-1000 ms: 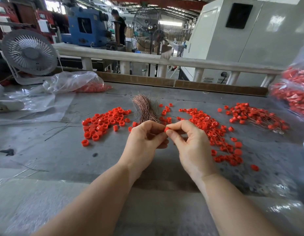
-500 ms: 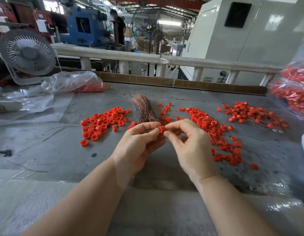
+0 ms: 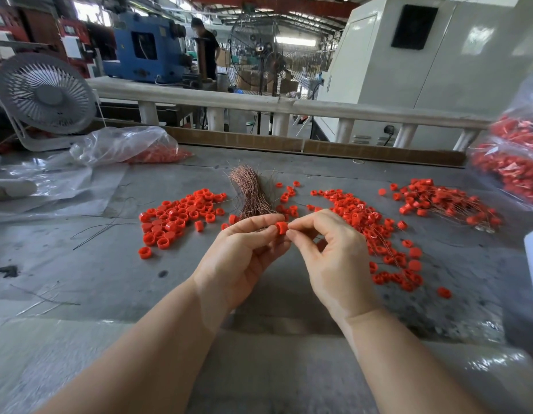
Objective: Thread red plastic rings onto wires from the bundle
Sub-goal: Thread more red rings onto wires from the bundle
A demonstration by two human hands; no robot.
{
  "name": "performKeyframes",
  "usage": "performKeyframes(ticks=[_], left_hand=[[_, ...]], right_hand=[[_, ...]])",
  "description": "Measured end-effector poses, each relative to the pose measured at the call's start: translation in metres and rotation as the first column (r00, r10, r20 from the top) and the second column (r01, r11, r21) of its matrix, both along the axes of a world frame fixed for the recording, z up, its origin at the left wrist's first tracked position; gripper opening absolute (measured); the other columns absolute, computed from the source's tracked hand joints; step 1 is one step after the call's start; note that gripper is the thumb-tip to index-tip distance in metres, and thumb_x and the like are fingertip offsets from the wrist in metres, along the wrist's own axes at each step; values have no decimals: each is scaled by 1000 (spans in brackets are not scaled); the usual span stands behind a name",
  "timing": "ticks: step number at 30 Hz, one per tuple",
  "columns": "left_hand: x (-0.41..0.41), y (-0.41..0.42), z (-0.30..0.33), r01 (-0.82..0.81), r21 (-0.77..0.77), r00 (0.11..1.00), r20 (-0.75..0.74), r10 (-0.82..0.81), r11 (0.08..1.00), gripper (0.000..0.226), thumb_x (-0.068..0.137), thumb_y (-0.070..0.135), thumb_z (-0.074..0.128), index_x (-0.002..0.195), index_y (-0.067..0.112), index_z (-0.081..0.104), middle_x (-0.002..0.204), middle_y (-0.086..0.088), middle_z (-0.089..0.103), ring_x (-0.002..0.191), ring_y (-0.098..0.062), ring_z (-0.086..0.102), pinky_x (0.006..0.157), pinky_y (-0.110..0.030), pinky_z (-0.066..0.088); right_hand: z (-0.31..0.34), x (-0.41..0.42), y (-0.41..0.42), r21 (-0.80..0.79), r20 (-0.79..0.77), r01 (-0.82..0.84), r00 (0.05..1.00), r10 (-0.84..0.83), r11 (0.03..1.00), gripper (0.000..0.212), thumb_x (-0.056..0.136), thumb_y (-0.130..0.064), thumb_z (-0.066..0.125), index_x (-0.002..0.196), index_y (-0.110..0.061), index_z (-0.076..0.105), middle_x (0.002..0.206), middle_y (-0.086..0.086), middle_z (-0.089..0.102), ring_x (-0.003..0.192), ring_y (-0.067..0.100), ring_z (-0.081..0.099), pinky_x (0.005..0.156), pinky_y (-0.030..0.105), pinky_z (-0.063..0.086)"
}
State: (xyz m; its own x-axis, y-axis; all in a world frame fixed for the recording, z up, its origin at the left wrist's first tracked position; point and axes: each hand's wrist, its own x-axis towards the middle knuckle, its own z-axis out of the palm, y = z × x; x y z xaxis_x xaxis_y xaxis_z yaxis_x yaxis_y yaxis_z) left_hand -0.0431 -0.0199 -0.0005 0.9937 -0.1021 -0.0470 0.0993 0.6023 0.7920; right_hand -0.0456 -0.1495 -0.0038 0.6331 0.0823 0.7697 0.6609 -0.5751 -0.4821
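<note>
Task partly done: threaded rings (image 3: 444, 204) lie far right, loose rings (image 3: 175, 216) left and the bundle (image 3: 253, 192) centre remain, while left hand (image 3: 244, 258) and right hand (image 3: 331, 255) fingertips pinch one ring (image 3: 281, 228), its wire indiscernible.

left hand (image 3: 241, 261): bare, no glove, ring or watch | right hand (image 3: 334, 261): bare, no glove, ring or watch | forearms: uncovered, no sleeve in view | nails: short, unpainted
</note>
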Motion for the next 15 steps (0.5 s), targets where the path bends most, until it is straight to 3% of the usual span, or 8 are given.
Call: performKeyframes(ticks=[5, 15], left_hand=[[-1, -1, -1, -28, 14, 999, 25, 28, 999, 9, 76, -3, 58, 77, 4, 64, 62, -5, 67, 54, -9, 63, 58, -18, 56], [-4, -2, -1, -112, 203, 989, 117, 90, 973, 14, 84, -9, 55, 85, 4, 60, 59, -2, 66, 54, -9, 62, 59, -17, 54]], right_hand=[[0, -1, -1, -10, -30, 6, 1000, -6, 1000, 5, 79, -5, 70, 76, -8, 68, 73, -1, 62, 70, 12, 55, 65, 29, 47], [-1, -1, 0, -79, -66, 11, 998, -16, 997, 5, 80, -5, 69, 76, -8, 68, 74, -1, 62, 69, 11, 53, 64, 23, 45]])
